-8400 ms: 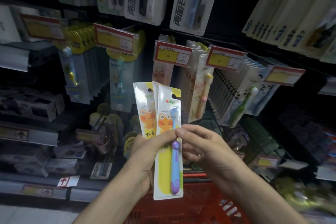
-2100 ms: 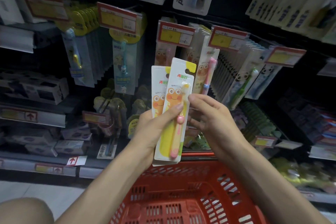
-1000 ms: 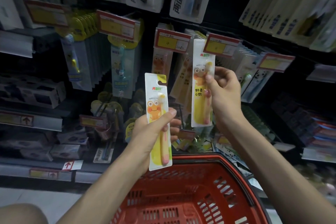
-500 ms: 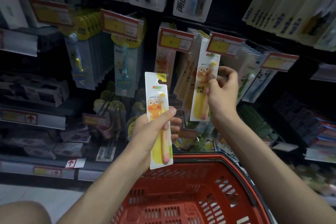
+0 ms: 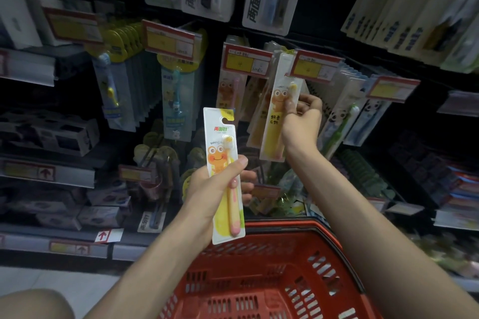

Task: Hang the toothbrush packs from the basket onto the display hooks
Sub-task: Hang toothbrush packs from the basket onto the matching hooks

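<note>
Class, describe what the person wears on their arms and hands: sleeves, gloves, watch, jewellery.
The left forearm and right forearm are bare, with no sleeve in view. The left hand and right hand are ungloved. No watch, bracelet or ring can be made out.

A price tag [image 5: 315,66] covers the top of the raised pack [image 5: 273,127]. The red basket [image 5: 285,228] runs off the bottom edge.

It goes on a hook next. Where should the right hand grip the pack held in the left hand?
Likely high on the pack, under the hang hole, pinched front and back from its right edge: it stands upright, the left hand wraps its middle, leaving the hole free.
</note>
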Motion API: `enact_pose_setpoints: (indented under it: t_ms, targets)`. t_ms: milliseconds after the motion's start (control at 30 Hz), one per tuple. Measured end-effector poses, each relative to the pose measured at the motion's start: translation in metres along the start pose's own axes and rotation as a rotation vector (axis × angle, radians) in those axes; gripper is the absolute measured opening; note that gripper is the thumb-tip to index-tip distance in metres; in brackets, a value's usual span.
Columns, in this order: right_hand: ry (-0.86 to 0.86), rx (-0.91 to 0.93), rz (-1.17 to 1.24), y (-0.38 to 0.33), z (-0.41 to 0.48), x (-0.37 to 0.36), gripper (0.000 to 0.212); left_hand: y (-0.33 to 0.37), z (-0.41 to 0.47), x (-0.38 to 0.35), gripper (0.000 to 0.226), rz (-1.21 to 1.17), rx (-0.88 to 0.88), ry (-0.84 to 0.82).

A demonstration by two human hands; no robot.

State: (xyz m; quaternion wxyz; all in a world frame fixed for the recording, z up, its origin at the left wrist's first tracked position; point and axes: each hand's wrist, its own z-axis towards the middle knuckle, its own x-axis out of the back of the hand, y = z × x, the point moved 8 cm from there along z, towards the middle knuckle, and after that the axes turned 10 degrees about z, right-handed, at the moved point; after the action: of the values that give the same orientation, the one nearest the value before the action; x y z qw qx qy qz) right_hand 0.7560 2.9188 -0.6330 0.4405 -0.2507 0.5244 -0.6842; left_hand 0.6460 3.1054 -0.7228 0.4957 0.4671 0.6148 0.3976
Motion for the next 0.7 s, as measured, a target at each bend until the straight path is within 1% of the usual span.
enact_pose_setpoints:
  t_ms: [100, 200, 433, 700]
  targets:
    - [0.005, 0.029, -0.03, 0.0, 0.003, -0.004, 0.013, 0.0, -0.001, 0.001, 0.028, -0.003, 0.011, 0.006]
    - [-0.009, 0.012, -0.011, 0.004, 0.002, -0.003, 0.012, 0.0, 0.0, 0.001, 0.029, 0.004, 0.013, 0.003]
    - [-0.033, 0.03, -0.057, 0.008, 0.004, 0.003, 0.017, 0.001, 0.001, -0.001, 0.027, 0.001, 0.007, -0.01]
    - [-0.057, 0.004, -0.044, 0.008, 0.004, 0.008, 0.021, 0.004, 0.004, -0.007, 0.026, -0.015, 0.004, -0.015]
